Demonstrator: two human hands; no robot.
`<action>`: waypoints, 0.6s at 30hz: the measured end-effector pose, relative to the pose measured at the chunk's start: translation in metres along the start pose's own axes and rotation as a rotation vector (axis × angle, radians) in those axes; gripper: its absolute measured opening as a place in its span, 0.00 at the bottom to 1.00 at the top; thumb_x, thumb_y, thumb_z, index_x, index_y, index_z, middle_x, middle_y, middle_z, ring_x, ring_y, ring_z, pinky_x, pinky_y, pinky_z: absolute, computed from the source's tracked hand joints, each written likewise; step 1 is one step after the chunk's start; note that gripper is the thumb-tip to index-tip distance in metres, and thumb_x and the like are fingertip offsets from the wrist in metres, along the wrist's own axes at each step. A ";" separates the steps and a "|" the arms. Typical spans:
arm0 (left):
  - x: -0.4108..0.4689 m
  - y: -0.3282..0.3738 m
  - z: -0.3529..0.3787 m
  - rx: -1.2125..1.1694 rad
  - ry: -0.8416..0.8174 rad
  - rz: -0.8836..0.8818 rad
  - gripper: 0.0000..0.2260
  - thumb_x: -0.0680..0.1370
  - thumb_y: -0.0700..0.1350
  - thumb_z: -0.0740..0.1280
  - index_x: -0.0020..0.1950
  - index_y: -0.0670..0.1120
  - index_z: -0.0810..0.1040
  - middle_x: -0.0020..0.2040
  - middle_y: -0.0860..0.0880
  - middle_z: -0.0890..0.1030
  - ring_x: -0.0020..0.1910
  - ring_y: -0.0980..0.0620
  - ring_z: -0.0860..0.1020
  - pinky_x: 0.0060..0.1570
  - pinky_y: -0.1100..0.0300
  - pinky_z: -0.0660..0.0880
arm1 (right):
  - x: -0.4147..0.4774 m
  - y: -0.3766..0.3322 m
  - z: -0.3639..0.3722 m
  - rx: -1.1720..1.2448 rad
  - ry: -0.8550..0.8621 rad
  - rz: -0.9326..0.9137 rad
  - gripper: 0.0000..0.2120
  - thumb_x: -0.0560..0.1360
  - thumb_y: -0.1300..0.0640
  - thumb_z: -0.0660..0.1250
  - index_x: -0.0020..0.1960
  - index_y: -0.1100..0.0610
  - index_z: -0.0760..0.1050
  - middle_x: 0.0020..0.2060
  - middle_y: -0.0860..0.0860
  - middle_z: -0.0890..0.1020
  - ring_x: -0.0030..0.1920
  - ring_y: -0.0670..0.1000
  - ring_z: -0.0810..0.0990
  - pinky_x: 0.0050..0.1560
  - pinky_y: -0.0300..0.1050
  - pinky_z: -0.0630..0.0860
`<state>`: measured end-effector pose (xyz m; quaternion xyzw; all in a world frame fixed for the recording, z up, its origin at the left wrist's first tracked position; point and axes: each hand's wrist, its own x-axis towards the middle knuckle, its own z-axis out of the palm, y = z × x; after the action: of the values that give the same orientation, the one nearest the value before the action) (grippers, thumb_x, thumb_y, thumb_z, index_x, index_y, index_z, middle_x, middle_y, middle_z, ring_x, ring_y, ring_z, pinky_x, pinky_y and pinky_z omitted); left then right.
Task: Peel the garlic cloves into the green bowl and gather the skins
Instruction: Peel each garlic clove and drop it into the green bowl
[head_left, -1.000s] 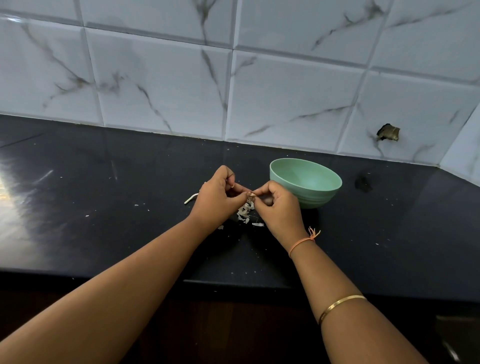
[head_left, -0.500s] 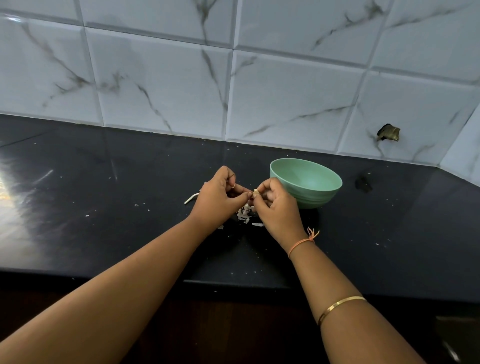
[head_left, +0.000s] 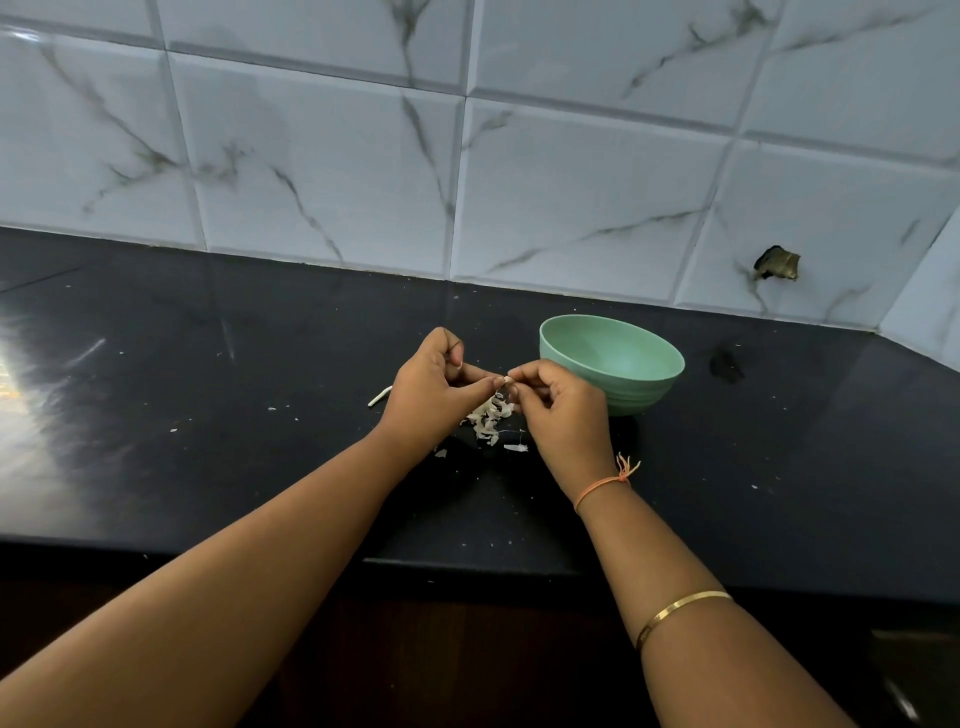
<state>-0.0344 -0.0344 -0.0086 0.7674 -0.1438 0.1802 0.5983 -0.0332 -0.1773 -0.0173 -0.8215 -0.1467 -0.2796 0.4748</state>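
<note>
A green bowl stands on the black counter, just right of my hands. My left hand and my right hand meet fingertip to fingertip above a small pile of papery garlic skins. Both pinch a small pale garlic clove between thumbs and forefingers; most of it is hidden by the fingers. The bowl's inside shows no cloves from this angle.
A thin white stalk piece lies left of my left hand. Small skin flecks are scattered over the counter. A marble-tiled wall rises behind, with a chipped hole at right. The counter's front edge runs below my forearms.
My fingertips have shifted slightly on the clove and the pinch point has risen a little. The skin pile below shows more clearly. The bowl has not moved.
</note>
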 end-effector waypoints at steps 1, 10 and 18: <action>0.000 0.000 0.000 -0.001 0.001 -0.001 0.17 0.73 0.39 0.72 0.40 0.47 0.62 0.38 0.50 0.85 0.37 0.59 0.81 0.37 0.67 0.75 | 0.000 0.001 0.000 -0.010 0.003 -0.009 0.06 0.72 0.68 0.66 0.45 0.60 0.81 0.37 0.53 0.83 0.40 0.49 0.82 0.44 0.43 0.80; 0.003 -0.005 -0.001 -0.044 -0.029 -0.049 0.18 0.72 0.36 0.71 0.40 0.47 0.62 0.33 0.54 0.82 0.41 0.53 0.79 0.47 0.51 0.78 | 0.000 0.001 0.000 -0.112 0.032 -0.182 0.08 0.70 0.71 0.67 0.47 0.65 0.82 0.42 0.57 0.84 0.42 0.46 0.79 0.46 0.24 0.72; 0.004 -0.004 -0.002 -0.094 -0.033 -0.091 0.17 0.72 0.34 0.70 0.41 0.47 0.61 0.33 0.52 0.80 0.42 0.49 0.77 0.50 0.46 0.76 | 0.000 0.000 0.002 -0.074 -0.027 -0.144 0.07 0.71 0.68 0.68 0.48 0.62 0.81 0.41 0.56 0.83 0.41 0.50 0.81 0.44 0.37 0.78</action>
<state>-0.0288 -0.0312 -0.0099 0.7472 -0.1268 0.1330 0.6387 -0.0328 -0.1757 -0.0178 -0.8296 -0.2011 -0.3072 0.4207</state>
